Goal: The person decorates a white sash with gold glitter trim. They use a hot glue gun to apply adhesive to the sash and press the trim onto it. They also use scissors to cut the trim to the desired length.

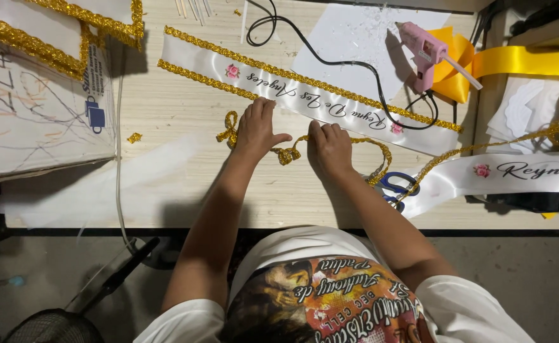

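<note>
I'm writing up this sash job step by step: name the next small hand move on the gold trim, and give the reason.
Probably press the gold trim flat toward the white sash. The left hand and right hand pinch it just below the sash's lower edge, where it lies twisted and loose, apart from the sash.

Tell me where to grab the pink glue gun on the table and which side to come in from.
Grip the pink glue gun by its handle, the lower part pointing toward the white sash. Probably come from the near side: the nozzle end points up-left over the white paper, a glue stick juts out to the right, and the black cord leaves the handle's base, so avoid snagging it.
</note>
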